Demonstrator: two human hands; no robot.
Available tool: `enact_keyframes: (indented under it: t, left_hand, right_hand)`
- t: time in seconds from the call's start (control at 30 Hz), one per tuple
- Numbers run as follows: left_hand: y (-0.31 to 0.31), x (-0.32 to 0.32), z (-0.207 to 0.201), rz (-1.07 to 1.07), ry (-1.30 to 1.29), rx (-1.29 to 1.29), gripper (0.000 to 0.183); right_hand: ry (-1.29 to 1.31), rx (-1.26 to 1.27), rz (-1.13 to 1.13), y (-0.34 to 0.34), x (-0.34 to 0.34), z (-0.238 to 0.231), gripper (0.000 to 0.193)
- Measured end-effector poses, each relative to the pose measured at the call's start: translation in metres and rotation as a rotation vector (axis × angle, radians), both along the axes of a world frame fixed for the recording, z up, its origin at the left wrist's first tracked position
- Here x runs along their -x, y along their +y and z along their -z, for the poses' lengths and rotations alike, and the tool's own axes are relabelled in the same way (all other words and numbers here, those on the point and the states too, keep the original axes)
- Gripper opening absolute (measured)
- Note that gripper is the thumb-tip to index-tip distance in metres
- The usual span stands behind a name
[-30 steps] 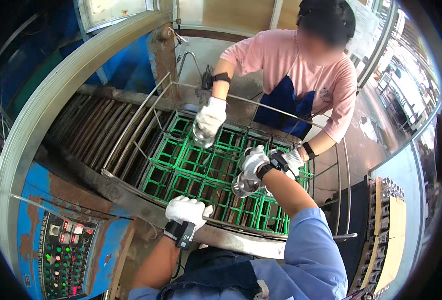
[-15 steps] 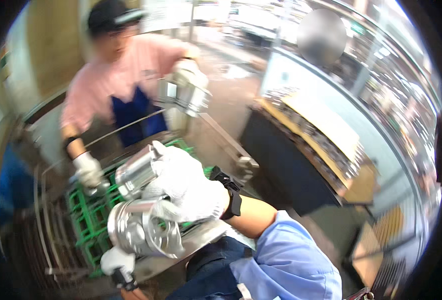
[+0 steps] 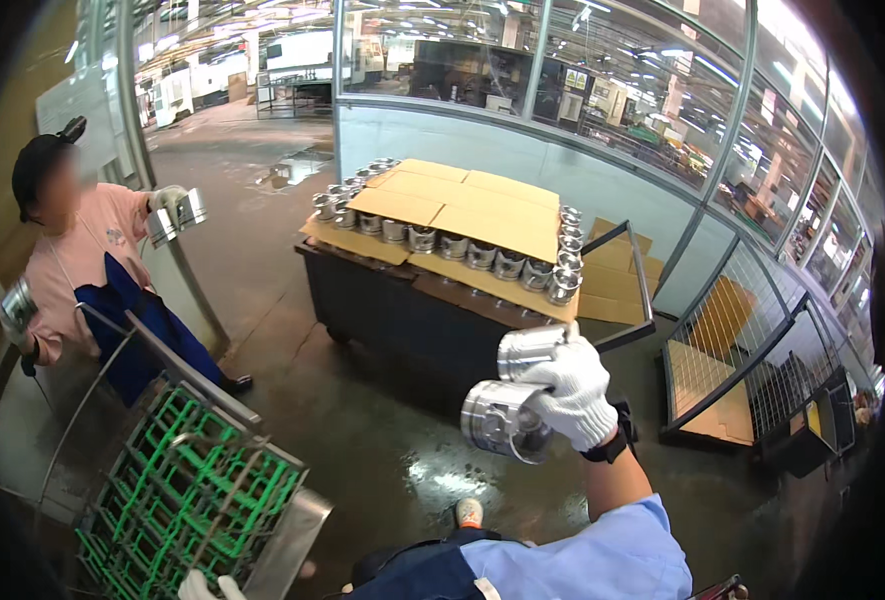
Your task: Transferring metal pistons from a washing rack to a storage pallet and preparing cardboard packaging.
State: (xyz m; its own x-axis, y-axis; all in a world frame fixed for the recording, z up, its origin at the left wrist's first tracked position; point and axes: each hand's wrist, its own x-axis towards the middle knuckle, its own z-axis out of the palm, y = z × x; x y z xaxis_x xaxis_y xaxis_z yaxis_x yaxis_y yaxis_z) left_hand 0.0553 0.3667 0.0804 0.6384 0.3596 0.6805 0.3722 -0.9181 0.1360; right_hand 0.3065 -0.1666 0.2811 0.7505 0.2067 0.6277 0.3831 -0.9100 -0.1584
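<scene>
Wet factory floor (image 3: pixel 272 285) surrounds a dark cart (image 3: pixel 392 315) topped with piston rows (image 3: pixel 452 247). On the cart's near side, the gloved right hand (image 3: pixel 572 393) closes around two silver pistons (image 3: pixel 488 415); left of it, beside the green rack (image 3: pixel 177 485), the left hand's (image 3: pixel 196 586) grip is unclear.

White-gloved hands (image 3: pixel 572 392), black wrist strap (image 3: pixel 617 436), light blue sleeve (image 3: pixel 602 550), dark navy garment (image 3: pixel 432 575), pale shoe (image 3: pixel 469 510) with orange

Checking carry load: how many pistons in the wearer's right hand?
2 visible in the right hand: the upper piston, and the lower piston below it and slightly left. The hand could hide more.
</scene>
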Motion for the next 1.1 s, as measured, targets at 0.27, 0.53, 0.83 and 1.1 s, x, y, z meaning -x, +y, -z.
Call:
enact_keyframes:
  t: [0.27, 0.53, 0.83, 1.1]
  left_hand:
    - [-0.239, -0.216, -0.037, 0.732, 0.292, 0.143, 0.015]
    - [-0.312, -0.290, -0.017, 0.647, 0.598, 0.172, 0.016]
    - [-0.367, -0.435, 0.013, 0.531, 0.764, 0.318, 0.021]
    - [-0.412, -0.562, -0.023, 0.624, 0.787, 0.343, 0.026]
  right_hand:
    - [0.144, 0.056, 0.211, -0.216, -0.058, 0.049, 0.015]
    - [0.132, 0.103, 0.192, -0.327, -0.182, 0.026, 0.006]
    - [0.219, 0.529, 0.359, -0.370, -0.412, 0.022, 0.017]
    - [0.555, 0.529, 0.291, -0.342, -0.528, 0.062, 0.025]
